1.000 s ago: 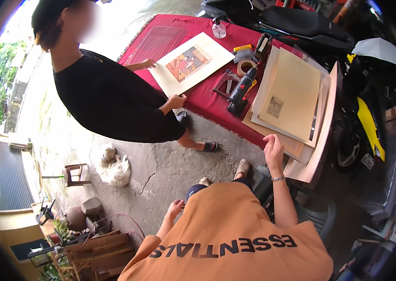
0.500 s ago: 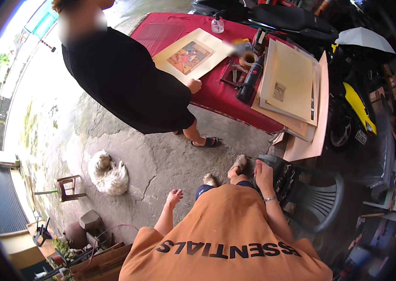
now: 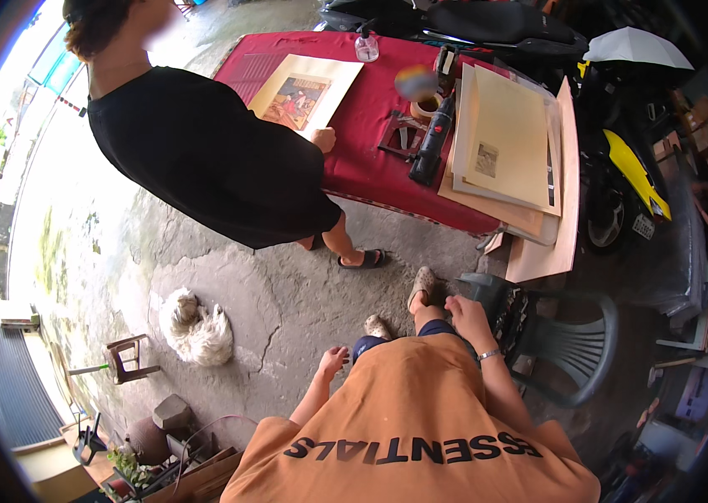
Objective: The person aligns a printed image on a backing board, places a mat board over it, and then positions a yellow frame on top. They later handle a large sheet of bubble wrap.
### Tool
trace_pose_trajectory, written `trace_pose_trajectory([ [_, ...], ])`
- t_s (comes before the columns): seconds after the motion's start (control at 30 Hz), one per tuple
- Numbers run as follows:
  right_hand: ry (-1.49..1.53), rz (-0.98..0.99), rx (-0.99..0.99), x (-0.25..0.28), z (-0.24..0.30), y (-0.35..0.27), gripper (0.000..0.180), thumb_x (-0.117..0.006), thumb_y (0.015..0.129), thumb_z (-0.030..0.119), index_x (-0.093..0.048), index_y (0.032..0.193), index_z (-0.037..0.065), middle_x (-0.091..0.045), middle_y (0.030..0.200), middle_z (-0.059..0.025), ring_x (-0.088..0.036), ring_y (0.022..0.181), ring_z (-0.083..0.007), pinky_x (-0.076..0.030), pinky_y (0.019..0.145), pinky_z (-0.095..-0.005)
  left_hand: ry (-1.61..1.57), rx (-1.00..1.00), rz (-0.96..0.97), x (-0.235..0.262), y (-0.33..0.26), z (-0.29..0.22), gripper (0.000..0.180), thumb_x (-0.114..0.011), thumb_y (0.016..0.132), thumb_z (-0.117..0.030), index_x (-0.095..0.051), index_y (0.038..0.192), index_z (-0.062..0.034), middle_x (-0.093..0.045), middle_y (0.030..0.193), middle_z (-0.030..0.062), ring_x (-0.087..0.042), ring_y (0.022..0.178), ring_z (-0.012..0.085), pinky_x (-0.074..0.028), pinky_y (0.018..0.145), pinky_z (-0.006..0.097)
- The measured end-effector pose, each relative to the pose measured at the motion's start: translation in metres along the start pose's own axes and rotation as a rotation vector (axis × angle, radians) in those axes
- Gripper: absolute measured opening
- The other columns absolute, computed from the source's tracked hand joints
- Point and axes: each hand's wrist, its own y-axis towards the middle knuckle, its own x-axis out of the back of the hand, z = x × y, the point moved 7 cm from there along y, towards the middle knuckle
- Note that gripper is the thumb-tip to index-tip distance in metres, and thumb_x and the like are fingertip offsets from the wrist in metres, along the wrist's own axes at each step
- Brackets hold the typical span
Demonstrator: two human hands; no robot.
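My left hand [image 3: 335,359] hangs beside my orange shirt [image 3: 421,411], its fingers loosely apart and nothing in it. My right hand [image 3: 466,318], with a metal band at the wrist, is held low near a green plastic chair [image 3: 568,344]; its fingers are loosely bent and I see nothing in them. Ahead, a person in black [image 3: 203,155] stands at a red-covered table [image 3: 362,159]. That person's hand [image 3: 324,139] is by the near edge of a cream sheet with a coloured picture [image 3: 295,101].
On the table are a pump bottle [image 3: 366,48], a roll of tape [image 3: 427,106], a black cylindrical tool [image 3: 433,142] and stacked boards and sheets [image 3: 509,126]. A white dog [image 3: 196,329] lies on the concrete near a small wooden stool [image 3: 129,359]. Motorbikes [image 3: 505,25] stand behind.
The cream sheet has shifted left on the table, and the other person has turned and moved left. My view has swung slightly right. My right hand's fingers have bent a little more.
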Motion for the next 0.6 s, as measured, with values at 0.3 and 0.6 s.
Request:
trace_pose_trajectory([
  [0.3, 0.284, 0.42, 0.23, -0.034, 0.042, 0.107, 0.041, -0.057, 0.098, 0.035, -0.061, 0.12, 0.0, -0.069, 0.099, -0.0195, -0.069, 0.09, -0.0311, -0.053, 0.079, -0.037, -0.117, 0.037, -0.197, 0.025, -0.027, -0.075, 0.04, -0.057, 0.098, -0.037, -0.063, 0.119, -0.0046, -0.07, 0.11, 0.0078, -0.067, 0.094, 0.0183, -0.05, 0.076, 0.034],
  [0.6, 1.255, 0.399, 0.115, -0.003, 0.185, 0.294, 0.062, -0.039, 0.104, 0.05, -0.043, 0.14, 0.0, -0.066, 0.115, -0.0141, -0.066, 0.09, -0.0174, -0.05, 0.08, -0.0289, -0.133, -0.313, -0.276, 0.021, -0.077, -0.235, 0.037, -0.055, 0.101, -0.033, -0.062, 0.122, -0.0037, -0.069, 0.113, 0.0081, -0.066, 0.099, 0.017, -0.05, 0.081, 0.031],
])
